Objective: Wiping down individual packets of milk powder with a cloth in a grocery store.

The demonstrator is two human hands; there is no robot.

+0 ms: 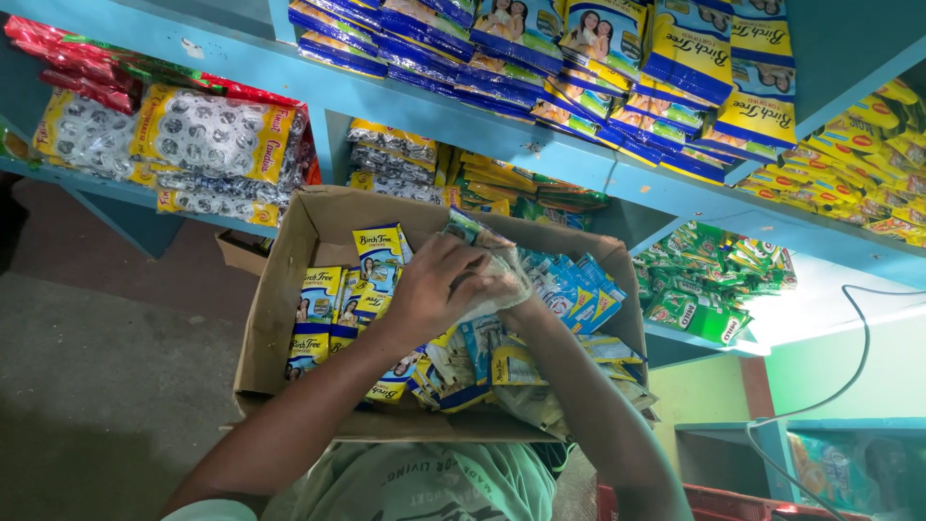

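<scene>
1. As the scene is viewed from a head-worn camera looking down, blue shelves (579,164) are seen filling the upper part of the view, tilted across it from upper left to lower right.
2. The shelves are stocked with stacked sachets: yellow-and-blue packets (694,77) on the top tier, clear bags of round sweets (193,145) at the left, and green packets (714,280) lower at the right.
3. An open cardboard box (280,318) is seen below the shelves, close to the person's chest, with its flaps spread outward.
4. The box is filled with small sachets: yellow-and-blue ones (323,309) are stood upright at the left, light blue ones (579,289) are leaned at the right, and loose mixed ones are piled toward the near edge.
5. Both forearms are stretched from the bottom of the view into the box.
6. The left hand (434,285) is curled closed over a bundle of clear plastic-wrapped packets (487,256), which is held above the middle of the box.
7. The right hand (506,299) is mostly hidden beneath the bundle and the left hand; it is pressed against the bundle, but how far its fingers are closed cannot be told.
</scene>
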